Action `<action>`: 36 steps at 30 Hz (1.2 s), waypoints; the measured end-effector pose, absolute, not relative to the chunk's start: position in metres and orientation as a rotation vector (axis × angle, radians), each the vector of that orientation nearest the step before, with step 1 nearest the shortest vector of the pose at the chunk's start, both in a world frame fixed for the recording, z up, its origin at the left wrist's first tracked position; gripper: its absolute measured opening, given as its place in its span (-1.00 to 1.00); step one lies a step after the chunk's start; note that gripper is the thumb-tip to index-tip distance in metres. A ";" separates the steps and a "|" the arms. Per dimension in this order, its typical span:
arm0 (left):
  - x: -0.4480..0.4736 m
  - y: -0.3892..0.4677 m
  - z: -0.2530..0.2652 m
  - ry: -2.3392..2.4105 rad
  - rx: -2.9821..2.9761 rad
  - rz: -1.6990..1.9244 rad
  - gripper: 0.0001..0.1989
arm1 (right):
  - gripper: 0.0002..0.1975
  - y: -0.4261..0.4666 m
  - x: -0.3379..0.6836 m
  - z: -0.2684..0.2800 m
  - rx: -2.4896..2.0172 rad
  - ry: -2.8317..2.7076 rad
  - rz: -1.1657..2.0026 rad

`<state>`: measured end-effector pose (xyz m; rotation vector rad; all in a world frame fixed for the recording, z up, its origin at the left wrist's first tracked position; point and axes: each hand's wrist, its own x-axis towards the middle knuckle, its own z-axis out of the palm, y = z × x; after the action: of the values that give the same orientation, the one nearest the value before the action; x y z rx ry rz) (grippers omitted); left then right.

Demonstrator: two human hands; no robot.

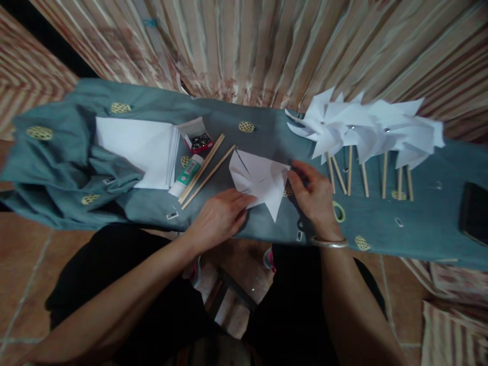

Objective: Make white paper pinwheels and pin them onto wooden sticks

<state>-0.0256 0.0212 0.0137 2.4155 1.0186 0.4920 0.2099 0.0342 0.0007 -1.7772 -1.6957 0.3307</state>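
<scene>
A white sheet of paper (263,178) with cut slits and pointed corners lies on the cloth-covered table in front of me. My left hand (223,216) grips its lower left edge, fingertips on top of the paper. At the right corner, my right hand (312,190) pinches the paper between thumb and fingers. Two or three wooden sticks (208,175) and a green and white glue stick (186,175) lie left of the paper. Behind them stands an open small box (199,140) of metal pins. A pale green ring (338,212) lies beside my right wrist, partly hidden.
Several finished paper pinwheels (373,127) on wooden sticks lie together at the right. A stack of white paper (133,147) sits at the left, partly under the bunched green cloth (64,152). A dark phone-like object (475,213) rests at the right edge. Striped curtains (259,51) hang behind.
</scene>
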 end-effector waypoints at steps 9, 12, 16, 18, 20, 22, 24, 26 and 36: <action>-0.028 0.017 0.017 0.917 2.481 0.473 -0.66 | -0.58 0.031 0.205 0.003 -1.720 -1.873 0.342; -0.031 0.019 0.019 0.953 2.483 0.468 -0.65 | -0.60 0.028 0.207 0.007 -1.781 -1.812 0.372; -0.038 0.028 0.019 0.981 2.501 0.464 -0.64 | -0.64 0.024 0.216 0.007 -1.789 -1.631 0.571; -0.041 0.034 0.018 0.999 2.514 0.477 -0.64 | -0.66 0.021 0.219 0.005 -1.752 -1.533 0.705; -0.042 0.038 0.018 1.026 2.530 0.528 -0.65 | -0.67 0.016 0.221 0.003 -1.739 -1.450 0.793; -0.040 0.038 0.021 1.057 2.548 0.604 -0.66 | -0.69 0.010 0.222 0.003 -1.755 -1.366 0.806; -0.035 0.032 0.025 1.054 2.575 0.664 -0.68 | -0.69 0.002 0.221 0.003 -1.778 -1.271 0.772; -0.025 0.022 0.028 0.969 2.613 0.659 -0.73 | -0.69 -0.006 0.220 0.003 -1.806 -1.180 0.732; 0.012 0.002 0.011 0.813 2.791 0.337 -0.87 | -0.72 -0.028 0.221 0.011 -2.004 -1.360 0.467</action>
<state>0.0116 0.0020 0.0107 2.7910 0.8126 0.3366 0.2212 -0.0276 0.0107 -2.0043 -1.3603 0.4670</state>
